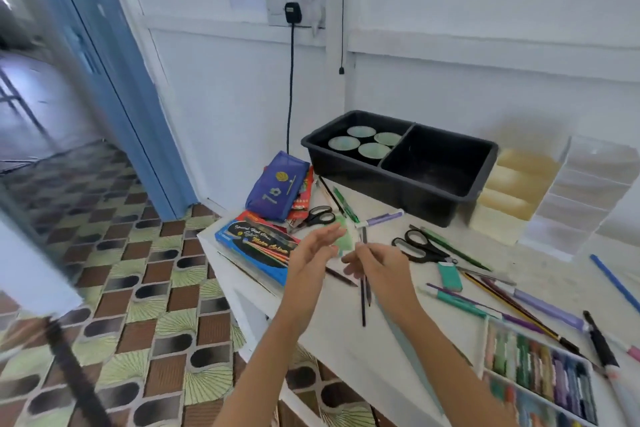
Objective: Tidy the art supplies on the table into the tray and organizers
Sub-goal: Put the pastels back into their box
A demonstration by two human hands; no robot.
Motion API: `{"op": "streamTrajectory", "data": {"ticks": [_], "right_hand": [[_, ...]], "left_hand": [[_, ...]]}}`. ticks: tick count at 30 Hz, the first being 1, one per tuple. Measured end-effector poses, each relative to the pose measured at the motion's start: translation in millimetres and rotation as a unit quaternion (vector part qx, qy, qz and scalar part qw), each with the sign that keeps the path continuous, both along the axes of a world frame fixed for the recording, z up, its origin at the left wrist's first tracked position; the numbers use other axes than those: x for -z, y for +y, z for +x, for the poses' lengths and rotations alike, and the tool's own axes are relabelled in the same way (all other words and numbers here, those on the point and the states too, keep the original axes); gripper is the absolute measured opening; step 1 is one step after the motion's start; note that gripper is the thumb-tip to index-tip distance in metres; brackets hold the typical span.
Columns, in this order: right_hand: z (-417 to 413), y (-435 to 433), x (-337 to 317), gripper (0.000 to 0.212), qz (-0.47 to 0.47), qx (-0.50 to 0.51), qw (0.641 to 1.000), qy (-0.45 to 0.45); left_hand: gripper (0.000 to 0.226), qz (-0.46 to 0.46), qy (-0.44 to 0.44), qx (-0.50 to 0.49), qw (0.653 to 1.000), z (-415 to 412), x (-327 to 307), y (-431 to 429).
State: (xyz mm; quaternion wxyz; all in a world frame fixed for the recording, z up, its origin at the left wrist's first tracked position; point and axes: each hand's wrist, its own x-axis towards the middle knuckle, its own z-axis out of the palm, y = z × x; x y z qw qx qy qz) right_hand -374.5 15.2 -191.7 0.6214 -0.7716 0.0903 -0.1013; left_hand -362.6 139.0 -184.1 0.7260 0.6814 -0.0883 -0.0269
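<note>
Gathering step, early in the task. Right hand (pixel 372 262) pinches a couple of dark pencils (pixel 363 288), which hang tips down above the worktop (pixel 346 340). Left hand (pixel 311 250) is spread, fingers loose, holding nothing I can confirm; a blurred green item (pixel 346 236) sits just behind it, and I cannot tell whether they touch.

Most supplies lie loose, so little seems done. Black tray (pixel 481 163) sits at 1 o'clock from the hands, against the wall: left compartment holds four round dishes (pixel 367 142), right compartment looks bare. Yellowish organizer (pixel 512 194) and clear organizer (pixel 588 194) stand to the tray's right, at 2 o'clock.

Next move likely needs the pencils carried up and right, over the large scissors (pixel 422 248) and past the tray, into an organizer slot. Long shafts may need turning to match the slot.

In the way or nearby: purple pen (pixel 381 218) at 12, small scissors (pixel 318 215) at 11, watercolour box (pixel 256 246) at 9, blue pouch (pixel 277 191) at 11, green eraser (pixel 449 276) at 3, pastel box (pixel 536 378) at 4. Worktop edge is close at the left; knocked items could drop.
</note>
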Motion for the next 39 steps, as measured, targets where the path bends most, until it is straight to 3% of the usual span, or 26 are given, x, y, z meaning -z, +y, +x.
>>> {"op": "streamTrajectory", "data": {"ticks": [6, 14, 16, 20, 26, 29, 33, 36, 39], "right_hand": [[70, 42, -8, 0.034, -0.003, -0.038, 0.999, 0.000], [165, 74, 0, 0.016, -0.034, 0.013, 0.998, 0.055], [183, 77, 1, 0.009, -0.045, 0.028, 0.996, 0.071], [210, 82, 9, 0.020, -0.061, 0.054, 0.991, 0.110], [230, 89, 22, 0.039, -0.036, 0.058, 0.989, 0.129], [237, 89, 26, 0.042, 0.004, 0.081, 0.987, 0.138], [238, 85, 35, 0.030, 0.111, 0.079, 0.980, 0.146], [235, 81, 33, 0.022, 0.190, 0.096, 0.965, 0.155], [231, 73, 28, 0.029, 0.255, 0.112, 0.943, 0.181]], "left_hand": [[0.034, 0.000, -0.039, -0.074, 0.996, 57, -6, 35], [0.030, 0.080, -0.030, -0.193, 0.978, 158, -5, 92], [0.030, 0.119, -0.002, -0.184, 0.976, 185, -1, 104], [0.038, 0.193, 0.075, -0.110, 0.972, 222, 11, 116], [0.036, 0.196, 0.133, -0.026, 0.971, 247, 29, 116], [0.038, 0.201, 0.114, -0.021, 0.973, 251, 34, 115], [0.030, 0.211, 0.068, -0.050, 0.974, 254, 37, 118], [0.027, 0.164, 0.073, -0.062, 0.982, 255, 37, 120], [0.024, 0.111, 0.079, -0.083, 0.987, 256, 35, 120]]}}
